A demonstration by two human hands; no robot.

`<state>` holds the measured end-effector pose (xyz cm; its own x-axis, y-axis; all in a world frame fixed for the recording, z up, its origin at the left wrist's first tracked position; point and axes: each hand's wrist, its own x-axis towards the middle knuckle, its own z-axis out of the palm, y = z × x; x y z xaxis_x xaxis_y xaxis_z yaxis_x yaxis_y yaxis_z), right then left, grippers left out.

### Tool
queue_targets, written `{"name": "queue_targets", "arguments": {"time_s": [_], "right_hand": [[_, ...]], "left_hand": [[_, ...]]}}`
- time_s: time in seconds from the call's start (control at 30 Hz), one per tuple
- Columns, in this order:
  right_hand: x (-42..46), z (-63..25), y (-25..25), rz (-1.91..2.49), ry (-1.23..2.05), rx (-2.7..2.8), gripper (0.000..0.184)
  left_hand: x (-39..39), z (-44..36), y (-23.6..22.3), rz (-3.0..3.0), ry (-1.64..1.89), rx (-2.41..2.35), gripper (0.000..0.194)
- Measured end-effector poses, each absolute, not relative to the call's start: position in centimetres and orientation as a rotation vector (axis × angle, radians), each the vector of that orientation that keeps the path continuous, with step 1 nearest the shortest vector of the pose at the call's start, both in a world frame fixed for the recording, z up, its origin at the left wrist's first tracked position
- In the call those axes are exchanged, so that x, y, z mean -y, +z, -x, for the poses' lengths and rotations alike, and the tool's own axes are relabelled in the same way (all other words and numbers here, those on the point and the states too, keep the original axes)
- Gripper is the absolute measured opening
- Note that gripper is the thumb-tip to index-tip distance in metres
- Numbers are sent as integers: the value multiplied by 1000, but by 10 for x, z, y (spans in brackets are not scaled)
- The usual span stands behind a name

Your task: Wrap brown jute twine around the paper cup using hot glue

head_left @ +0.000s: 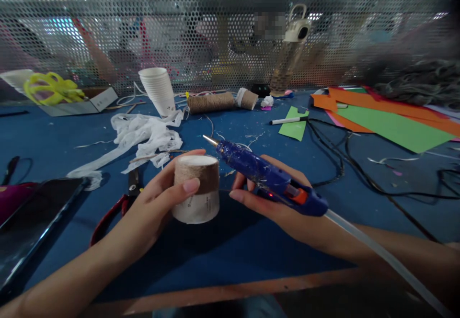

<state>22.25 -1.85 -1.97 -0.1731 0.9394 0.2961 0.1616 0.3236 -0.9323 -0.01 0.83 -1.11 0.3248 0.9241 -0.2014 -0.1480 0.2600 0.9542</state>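
Note:
In my left hand (167, 186) is a small paper cup (197, 208), thumb across its front and fingers behind. Brown twine (206, 176) wraps the cup's upper part, while the lower part is bare white with small print. My right hand (283, 212) grips a blue hot glue gun (258, 167), its metal nozzle pointing up and left, just above and right of the cup. A red light glows on the gun, and a clear glue stick (381, 255) sticks out of its back. A thin strand seems to run from the cup to my right fingertips.
Red-handled scissors (124, 203) and a dark tablet-like slab (39, 217) lie left. Crumpled white ribbon (147, 133), stacked paper cups (157, 90), a twine roll (210, 102) and a bottle (289, 52) stand behind. Right are coloured sheets (398, 124) and black cables (341, 164). Perforated metal screen (215, 35) closes the back.

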Motion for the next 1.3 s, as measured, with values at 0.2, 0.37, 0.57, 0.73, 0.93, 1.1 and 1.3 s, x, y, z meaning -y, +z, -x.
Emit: {"name": "queue_targets", "arguments": {"time_s": [0.2, 0.37, 0.57, 0.73, 0.93, 1.1, 1.3], "right_hand": [[19, -226, -11, 1134, 1022, 1521, 22], [17, -237, -8, 1141, 1084, 1659, 28], [15, -244, -10, 1066, 1169, 1816, 27], [16, -240, -7, 1093, 960, 1932, 23], [17, -237, -3, 1080, 714, 2074, 21], [17, -238, -1, 1124, 690, 2120, 21], [17, -239, -2, 1119, 589, 2169, 23]], "left_hand": [[-9, -4, -5, -966, 958, -923, 54], [-13, -1, -6, -916, 983, -871, 70], [-14, 2, -4, -814, 1058, -759, 71], [-11, 2, -1, -809, 1097, -726, 76], [-10, 1, 3, -812, 1108, -685, 83], [-10, 2, 2, -833, 1144, -679, 80], [-10, 1, 2, -835, 1142, -699, 79]]}}
